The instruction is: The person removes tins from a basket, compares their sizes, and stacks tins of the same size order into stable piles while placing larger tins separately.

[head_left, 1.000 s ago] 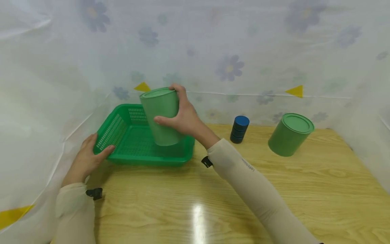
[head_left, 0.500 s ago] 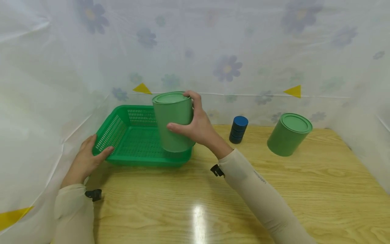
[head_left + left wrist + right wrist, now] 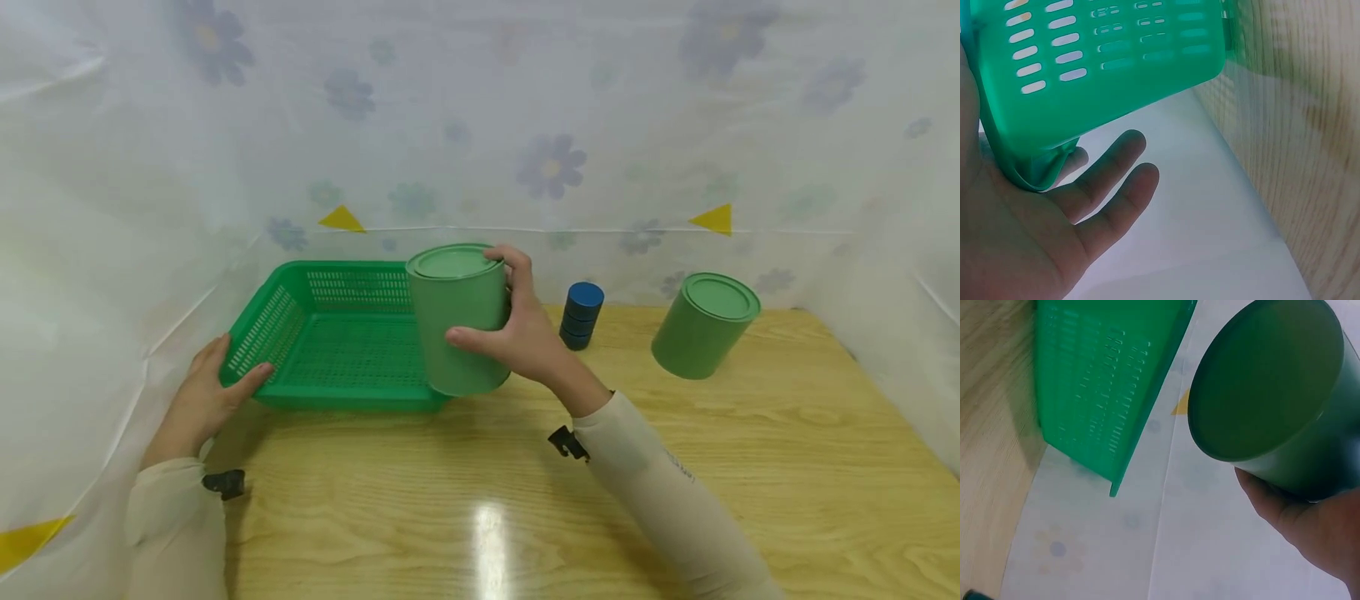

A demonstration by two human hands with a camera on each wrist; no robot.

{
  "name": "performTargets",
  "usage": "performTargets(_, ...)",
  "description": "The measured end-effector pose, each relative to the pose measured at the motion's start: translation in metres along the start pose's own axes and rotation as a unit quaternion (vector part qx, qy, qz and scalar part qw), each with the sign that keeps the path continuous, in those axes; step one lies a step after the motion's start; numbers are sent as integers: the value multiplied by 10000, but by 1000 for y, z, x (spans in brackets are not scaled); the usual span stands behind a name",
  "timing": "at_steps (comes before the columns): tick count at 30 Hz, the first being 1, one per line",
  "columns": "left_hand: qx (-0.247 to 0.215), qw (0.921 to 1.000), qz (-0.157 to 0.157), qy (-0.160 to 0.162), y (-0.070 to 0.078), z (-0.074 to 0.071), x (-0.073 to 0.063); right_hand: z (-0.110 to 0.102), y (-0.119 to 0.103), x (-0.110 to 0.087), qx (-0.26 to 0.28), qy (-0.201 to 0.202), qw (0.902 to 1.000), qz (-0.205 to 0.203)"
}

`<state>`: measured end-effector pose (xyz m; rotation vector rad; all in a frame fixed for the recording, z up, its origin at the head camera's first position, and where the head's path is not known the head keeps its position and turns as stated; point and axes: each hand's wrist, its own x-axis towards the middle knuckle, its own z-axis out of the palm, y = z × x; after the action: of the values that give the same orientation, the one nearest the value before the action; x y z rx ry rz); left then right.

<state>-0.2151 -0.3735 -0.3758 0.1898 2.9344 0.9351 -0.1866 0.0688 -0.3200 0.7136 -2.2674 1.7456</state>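
In the head view my right hand [image 3: 536,337] grips a pale green lidded can [image 3: 457,333] from its right side, thumb across the front and fingers at the lid's edge. The can is held off the table, overlapping the right end of a green plastic basket [image 3: 337,396]; its underside shows in the right wrist view. My left hand [image 3: 206,396] touches the basket's near left corner. In the left wrist view, the left hand's fingers [image 3: 1119,203] extend fairly straight beneath the rim corner, which lies against the palm.
A second green can [image 3: 705,325] stands on the wood-grain table [image 3: 375,492] at the right. Between it and the held can is a small stack of dark blue cylinders [image 3: 581,317]. A flowered white sheet [image 3: 450,125] walls the back and sides.
My right hand has carried the can rightward and lower, from over the basket's inside to its right end. My left hand stays at the basket corner; the view shifts slightly.
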Motion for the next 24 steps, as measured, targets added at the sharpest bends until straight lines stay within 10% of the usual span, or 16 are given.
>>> performTargets(24,140,9999,0,-88,1,-1,-2,-59,17,-80,1,381,9990,-222)
